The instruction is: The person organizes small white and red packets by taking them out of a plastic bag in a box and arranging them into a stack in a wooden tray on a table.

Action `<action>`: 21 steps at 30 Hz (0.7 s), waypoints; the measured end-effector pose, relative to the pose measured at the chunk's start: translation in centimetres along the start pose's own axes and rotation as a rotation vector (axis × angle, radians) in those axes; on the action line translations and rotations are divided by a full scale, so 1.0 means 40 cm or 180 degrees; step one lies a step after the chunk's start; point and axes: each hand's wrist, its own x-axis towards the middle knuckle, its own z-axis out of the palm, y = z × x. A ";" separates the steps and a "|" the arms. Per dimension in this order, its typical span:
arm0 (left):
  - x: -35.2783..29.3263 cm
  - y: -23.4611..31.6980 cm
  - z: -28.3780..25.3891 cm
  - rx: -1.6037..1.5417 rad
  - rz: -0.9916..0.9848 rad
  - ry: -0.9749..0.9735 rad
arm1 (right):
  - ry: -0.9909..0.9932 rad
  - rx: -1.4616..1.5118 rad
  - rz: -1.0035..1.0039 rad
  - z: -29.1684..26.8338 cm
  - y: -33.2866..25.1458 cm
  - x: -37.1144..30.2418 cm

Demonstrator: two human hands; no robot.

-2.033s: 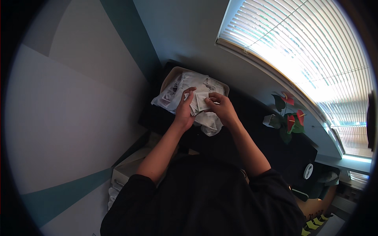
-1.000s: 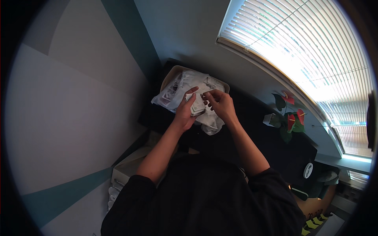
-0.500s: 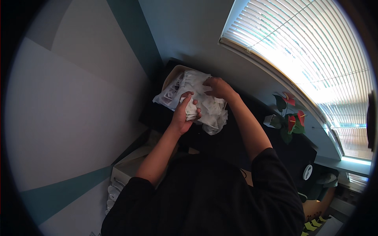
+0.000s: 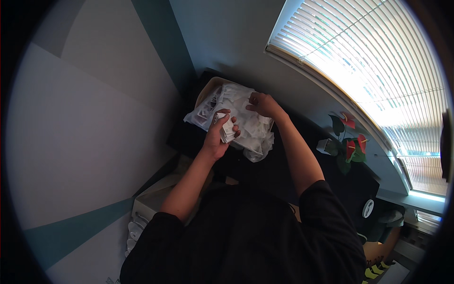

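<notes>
Holding a small stack of white packets [image 4: 227, 128] upright in a closed grip, the left hand [image 4: 218, 135] sits just in front of a big clear plastic bag [image 4: 253, 130] full of similar white pieces. Fingers curl around the right side of the stack and the thumb lies across its top. The right hand [image 4: 262, 104] reaches further back and rests on the top of the bag's contents, fingers bent down into them; whether that grip has closed on a piece I cannot tell. The bag lies partly inside an open cardboard box [image 4: 208, 92] on a dark tabletop [image 4: 279, 175], near the wall. A potted plant with red flowers [image 4: 347, 142] stands well to the right, below a window with bright blinds [image 4: 369, 61].
</notes>
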 end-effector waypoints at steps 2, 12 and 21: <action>0.005 0.000 -0.001 -0.0028 0.0036 -0.0060 | 0.0268 0.0240 0.0199 -0.001 0.004 -0.004; 0.019 0.001 0.051 0.0154 -0.0142 0.0327 | 0.1383 0.3143 0.0929 -0.008 -0.065 -0.097; 0.007 -0.001 0.063 -0.0041 -0.0381 -0.0539 | 0.0181 0.2469 0.0573 -0.048 -0.232 -0.258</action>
